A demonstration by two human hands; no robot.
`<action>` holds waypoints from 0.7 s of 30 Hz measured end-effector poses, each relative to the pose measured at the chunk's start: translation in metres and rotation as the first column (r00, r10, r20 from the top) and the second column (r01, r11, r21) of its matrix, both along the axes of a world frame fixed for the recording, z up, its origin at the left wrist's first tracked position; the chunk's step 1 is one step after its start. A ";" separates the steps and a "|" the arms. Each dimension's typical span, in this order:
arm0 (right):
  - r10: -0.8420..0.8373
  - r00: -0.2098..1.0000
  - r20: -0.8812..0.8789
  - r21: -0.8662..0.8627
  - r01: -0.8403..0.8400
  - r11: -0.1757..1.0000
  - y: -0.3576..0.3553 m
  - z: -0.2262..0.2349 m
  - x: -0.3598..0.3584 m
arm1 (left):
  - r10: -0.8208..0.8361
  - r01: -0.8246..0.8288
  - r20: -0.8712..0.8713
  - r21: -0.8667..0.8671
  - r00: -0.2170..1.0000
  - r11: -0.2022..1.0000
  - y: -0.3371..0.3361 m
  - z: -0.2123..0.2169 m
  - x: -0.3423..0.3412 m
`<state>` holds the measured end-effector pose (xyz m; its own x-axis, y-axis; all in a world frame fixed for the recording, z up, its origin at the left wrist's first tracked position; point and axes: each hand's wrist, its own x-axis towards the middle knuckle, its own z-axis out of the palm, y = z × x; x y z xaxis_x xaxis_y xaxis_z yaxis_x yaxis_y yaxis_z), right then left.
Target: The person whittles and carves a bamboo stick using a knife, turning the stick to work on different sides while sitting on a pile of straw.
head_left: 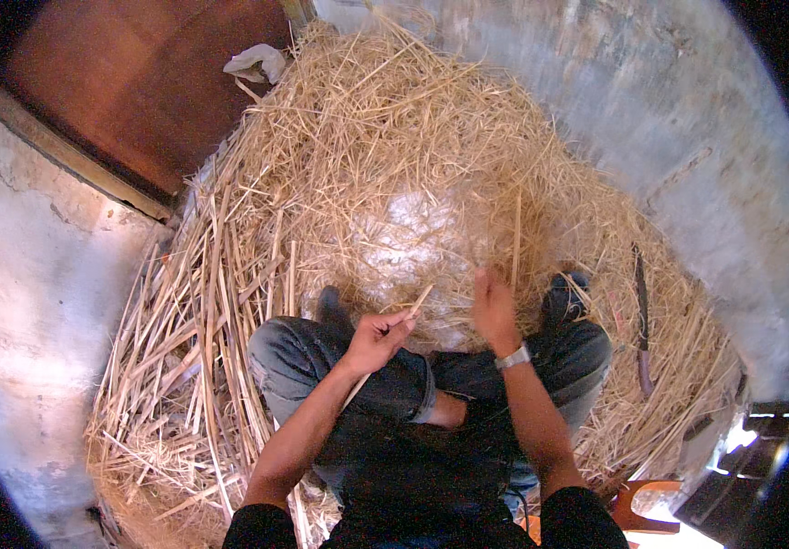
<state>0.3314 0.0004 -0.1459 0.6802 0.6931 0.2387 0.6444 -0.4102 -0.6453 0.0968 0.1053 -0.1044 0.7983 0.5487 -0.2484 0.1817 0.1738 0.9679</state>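
Observation:
My left hand is closed around a thin pale reed strip. One end of the strip sticks up past the fingertips, and the other slants down behind the wrist over my lap. To its right, my right hand is raised above the straw, with a watch on the wrist. Motion smears its fingers, so I cannot make out whether anything is in them. Beyond both hands, loose straw lies in a thick heap around a pale, thinly covered patch.
Long flat reed strips are piled on the left. A dark curved blade with a handle rests on straw at the right. Walls close in, with a brown panel at upper left. An orange object stands lower right.

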 end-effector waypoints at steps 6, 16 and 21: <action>0.246 0.968 -0.058 -0.040 -0.248 0.968 -0.010 0.023 -0.066 | -0.012 0.019 0.034 -0.224 0.999 0.974 -0.003 0.007 0.000; 0.338 0.941 0.001 -0.220 -0.329 0.918 -0.003 0.022 -0.083 | -0.039 0.044 0.031 -0.212 0.999 0.976 -0.002 0.001 0.002; 0.251 0.954 0.166 -0.146 -0.228 0.963 0.012 0.009 -0.084 | 0.017 -0.015 0.006 -0.268 1.000 0.963 0.004 -0.011 -0.001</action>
